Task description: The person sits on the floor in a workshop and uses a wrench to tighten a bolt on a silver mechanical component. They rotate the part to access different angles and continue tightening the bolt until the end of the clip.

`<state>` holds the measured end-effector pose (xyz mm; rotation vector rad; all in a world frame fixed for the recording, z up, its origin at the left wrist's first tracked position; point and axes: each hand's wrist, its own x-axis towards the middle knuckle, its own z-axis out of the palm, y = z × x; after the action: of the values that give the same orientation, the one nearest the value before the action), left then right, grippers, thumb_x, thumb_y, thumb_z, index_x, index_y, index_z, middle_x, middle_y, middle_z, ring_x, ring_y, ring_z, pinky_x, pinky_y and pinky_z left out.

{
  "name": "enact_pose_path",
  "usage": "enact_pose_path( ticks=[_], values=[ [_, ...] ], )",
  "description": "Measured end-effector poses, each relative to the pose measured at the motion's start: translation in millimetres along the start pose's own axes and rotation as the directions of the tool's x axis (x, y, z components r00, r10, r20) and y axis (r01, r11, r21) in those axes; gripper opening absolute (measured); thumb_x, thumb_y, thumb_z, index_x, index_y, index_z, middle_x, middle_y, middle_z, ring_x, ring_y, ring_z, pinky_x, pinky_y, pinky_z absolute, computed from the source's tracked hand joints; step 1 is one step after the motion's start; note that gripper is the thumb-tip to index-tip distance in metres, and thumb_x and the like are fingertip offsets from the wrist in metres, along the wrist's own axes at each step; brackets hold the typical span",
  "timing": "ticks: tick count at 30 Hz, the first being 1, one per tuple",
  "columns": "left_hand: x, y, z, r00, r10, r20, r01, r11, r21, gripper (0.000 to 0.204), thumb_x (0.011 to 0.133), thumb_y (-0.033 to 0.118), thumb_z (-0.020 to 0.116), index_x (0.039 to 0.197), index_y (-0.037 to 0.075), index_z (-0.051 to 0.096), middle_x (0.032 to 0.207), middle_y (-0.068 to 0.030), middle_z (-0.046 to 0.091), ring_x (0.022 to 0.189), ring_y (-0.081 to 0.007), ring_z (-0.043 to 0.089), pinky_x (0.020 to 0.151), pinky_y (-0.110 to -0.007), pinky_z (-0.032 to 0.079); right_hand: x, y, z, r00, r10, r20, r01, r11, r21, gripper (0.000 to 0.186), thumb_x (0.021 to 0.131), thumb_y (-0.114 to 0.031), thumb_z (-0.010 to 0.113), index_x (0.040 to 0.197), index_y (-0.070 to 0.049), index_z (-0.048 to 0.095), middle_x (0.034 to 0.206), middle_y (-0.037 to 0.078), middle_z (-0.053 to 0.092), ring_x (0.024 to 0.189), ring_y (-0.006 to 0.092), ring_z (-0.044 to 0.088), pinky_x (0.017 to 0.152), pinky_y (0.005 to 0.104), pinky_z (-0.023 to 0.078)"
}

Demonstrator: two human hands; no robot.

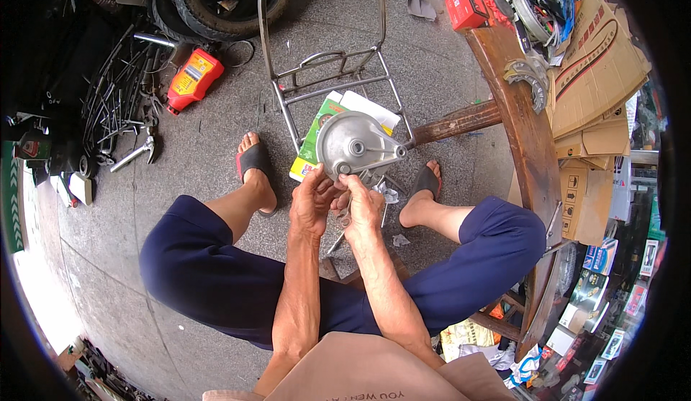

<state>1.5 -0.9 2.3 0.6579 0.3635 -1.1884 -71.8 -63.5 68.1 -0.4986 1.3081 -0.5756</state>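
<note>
Between my knees I hold up a round silver metal drum brake plate [338, 138], its flat outer face toward me, with a central hole and an arm pointing right. My left hand [311, 201] is closed on its lower left rim, thumb on the edge. My right hand [363, 207] grips the lower rim, with the thumb by a small round boss. The fingers behind the plate are partly hidden. Below it, between my hands, a small metal part shows that I cannot make out. Behind the plate lies a green, white and yellow box [311, 138].
A tubular metal rack [288, 102] stands ahead of me. Left of it lie a red bottle [193, 79], a hammer [137, 153] and tyres [234, 23]. A wooden frame [515, 113], cardboard [597, 63] and packaged parts [584, 300] fill the right side.
</note>
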Motion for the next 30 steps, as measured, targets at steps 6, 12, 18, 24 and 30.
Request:
enact_pose_path(
  ticks=[6,12,18,24,30],
  values=[
    [0.0,-1.8,2.6,0.999,0.034,-0.019,-0.034,0.999,0.000,0.033,0.093,0.024,0.063,0.114,-0.001,0.058,0.100,-0.0117,0.069,0.088,-0.0222,0.070,0.078,-0.033,0.057,-0.6,-8.0,-4.8,0.998,0.064,0.006,-0.064,0.996,-0.061,0.023,0.080,-0.021,0.072,0.077,0.001,0.065,0.053,0.006,0.055,0.043,0.0184,0.057,0.041,0.0265,0.043],
    [-1.1,0.0,4.4,1.000,0.015,-0.016,-0.014,0.999,0.031,0.034,0.092,0.026,0.063,0.114,0.000,0.059,0.099,-0.0111,0.070,0.089,-0.0225,0.070,0.077,-0.033,0.056,2.2,-5.3,-5.4,0.999,0.034,-0.023,-0.036,0.998,-0.056,0.026,0.081,-0.023,0.071,0.078,0.002,0.065,0.053,0.007,0.057,0.041,0.0180,0.056,0.039,0.0264,0.040],
    [-0.8,-0.8,6.3,0.997,0.038,-0.064,-0.032,0.995,0.093,0.033,0.093,0.032,0.060,0.113,0.005,0.061,0.102,-0.0086,0.070,0.095,-0.0237,0.068,0.088,-0.037,0.053,4.8,-7.2,-5.7,0.994,-0.096,-0.043,0.093,0.993,-0.072,0.026,0.085,-0.020,0.070,0.081,0.005,0.067,0.054,0.007,0.059,0.040,0.0153,0.055,0.038,0.0253,0.039],
    [-0.4,-0.8,5.6,0.999,0.022,-0.046,-0.018,0.996,0.084,0.035,0.093,0.031,0.062,0.114,0.004,0.060,0.103,-0.0098,0.070,0.096,-0.0238,0.068,0.089,-0.038,0.053,9.6,-1.0,-5.8,0.963,-0.271,-0.002,0.268,0.954,-0.132,0.021,0.087,-0.015,0.069,0.080,0.005,0.068,0.056,0.007,0.062,0.041,0.0129,0.054,0.039,0.0266,0.041],
    [-0.6,-0.5,9.0,0.998,0.021,-0.059,-0.016,0.996,0.087,0.037,0.093,0.033,0.061,0.115,0.004,0.060,0.102,-0.0090,0.070,0.094,-0.0217,0.069,0.083,-0.036,0.052,12.8,-1.8,-9.9,0.928,-0.367,0.059,0.364,0.867,-0.340,0.028,0.086,-0.021,0.072,0.075,0.004,0.065,0.054,0.004,0.060,0.040,0.0112,0.054,0.039,0.0266,0.041]
  ],
)
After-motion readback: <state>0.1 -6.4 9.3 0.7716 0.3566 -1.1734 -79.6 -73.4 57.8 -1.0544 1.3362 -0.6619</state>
